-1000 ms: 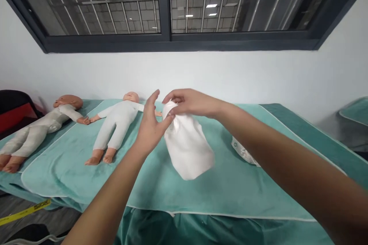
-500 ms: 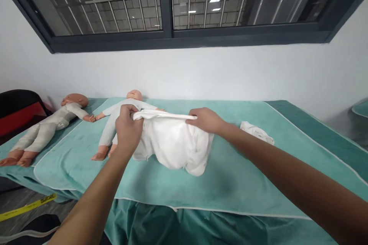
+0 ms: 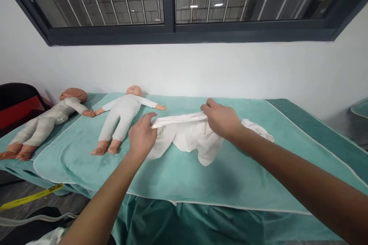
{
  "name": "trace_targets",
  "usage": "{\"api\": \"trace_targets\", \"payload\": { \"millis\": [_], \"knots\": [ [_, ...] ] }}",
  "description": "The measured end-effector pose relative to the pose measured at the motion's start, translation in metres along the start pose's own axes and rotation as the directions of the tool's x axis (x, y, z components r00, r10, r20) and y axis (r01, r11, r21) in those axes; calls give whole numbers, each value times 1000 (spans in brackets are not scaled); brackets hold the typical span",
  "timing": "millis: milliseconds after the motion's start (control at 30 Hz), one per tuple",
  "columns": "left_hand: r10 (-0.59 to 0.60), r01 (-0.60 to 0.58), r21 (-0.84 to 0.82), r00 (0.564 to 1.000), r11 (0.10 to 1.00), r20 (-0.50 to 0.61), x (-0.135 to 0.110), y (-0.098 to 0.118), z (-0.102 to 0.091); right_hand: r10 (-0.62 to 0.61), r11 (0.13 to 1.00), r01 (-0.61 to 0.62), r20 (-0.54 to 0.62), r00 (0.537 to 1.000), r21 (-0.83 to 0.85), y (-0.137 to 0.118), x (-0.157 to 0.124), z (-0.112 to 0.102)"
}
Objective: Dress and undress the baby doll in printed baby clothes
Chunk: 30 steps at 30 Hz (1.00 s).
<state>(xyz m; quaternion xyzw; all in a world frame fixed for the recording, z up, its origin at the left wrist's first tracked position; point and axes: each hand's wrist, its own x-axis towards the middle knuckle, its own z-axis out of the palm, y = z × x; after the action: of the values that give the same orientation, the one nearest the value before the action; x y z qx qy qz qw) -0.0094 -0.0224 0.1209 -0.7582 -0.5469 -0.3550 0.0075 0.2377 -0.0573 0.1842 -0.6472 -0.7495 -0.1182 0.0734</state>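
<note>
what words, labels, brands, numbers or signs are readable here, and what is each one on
No text can be read.
Yellow strip at the lower left: dark marking near its right end, too small and blurred to read.
White cloth held in both hands: a small dark mark on its upper edge, too small to tell if it is lettering.
Crumpled white item at the right: faint marks, too small to read.
</note>
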Motion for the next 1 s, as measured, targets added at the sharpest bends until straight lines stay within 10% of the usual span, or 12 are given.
{"api": "trace_targets", "payload": {
  "millis": [200,367,567,800,1000],
  "knots": [
    [54,-47,31,952,998,-302,24,-6,-30,94,993,-92,-29,995,74,27,2,16],
    [-70,78,-320,997,944,36,36,-16,-35,173,798,-210,119,978,565,42,11,14],
    [-135,203,-343,968,917,212,31,-16,-54,141,515,-241,197,970,823,64,0,1],
    [-177,173,49,883,984,436,45,-22,-39,278,913,-342,275,920,221,82,3,11],
    [-269,73,371,816,926,511,77,-36,23,250,967,-250,385,888,-52,73,39,48]
  ]
}}
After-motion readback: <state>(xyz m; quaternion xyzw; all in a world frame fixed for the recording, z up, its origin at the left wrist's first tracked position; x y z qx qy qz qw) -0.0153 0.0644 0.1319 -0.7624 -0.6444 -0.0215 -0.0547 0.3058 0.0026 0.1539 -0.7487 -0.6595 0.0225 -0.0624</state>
